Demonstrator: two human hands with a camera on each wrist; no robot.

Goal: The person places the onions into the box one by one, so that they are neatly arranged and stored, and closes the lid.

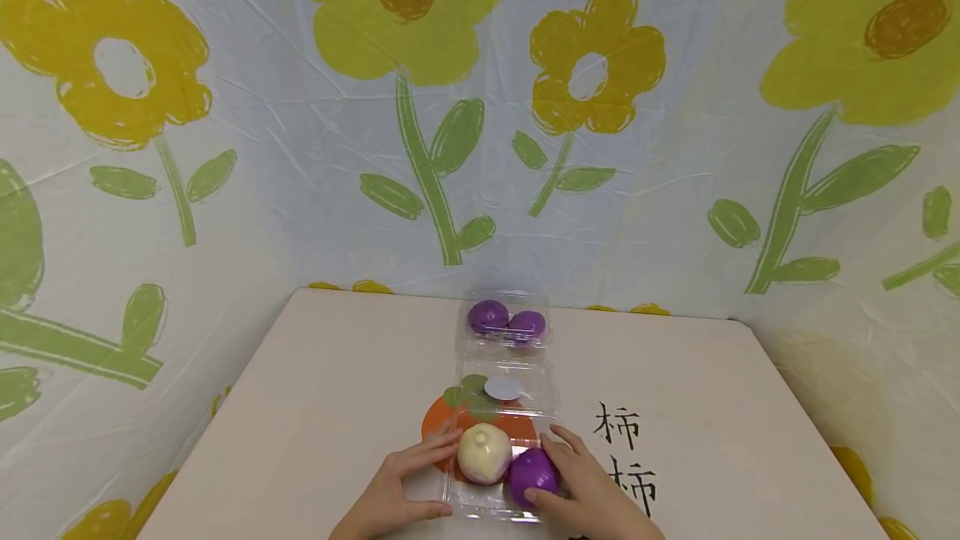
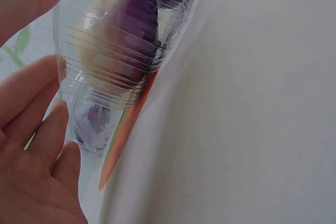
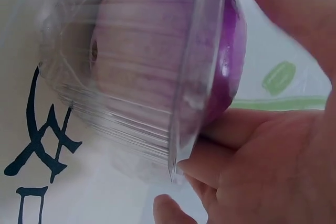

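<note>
A clear plastic clamshell box (image 1: 487, 513) stands at the near middle of the table, its lid folded back. Inside it are a cream-topped turnip (image 1: 483, 454) on the left and a purple round vegetable, turnip-like (image 1: 534, 477), on the right. My left hand (image 1: 405, 473) is at the box's left side, fingers extended, fingertips right at the rim. On the other side, my right hand (image 1: 588, 490) reaches around the purple one. In the right wrist view its fingertips (image 3: 191, 169) meet the rim, and the blurred thumb (image 3: 283, 9) stands off the purple skin.
Farther back, a second clear box (image 1: 504, 348) holds two purple round vegetables (image 1: 489, 317). An orange persimmon picture (image 1: 435, 423) lies beneath the near box. Black characters (image 1: 633, 486) mark the table on the right. A flower-printed cloth (image 1: 637, 215) hangs around the table.
</note>
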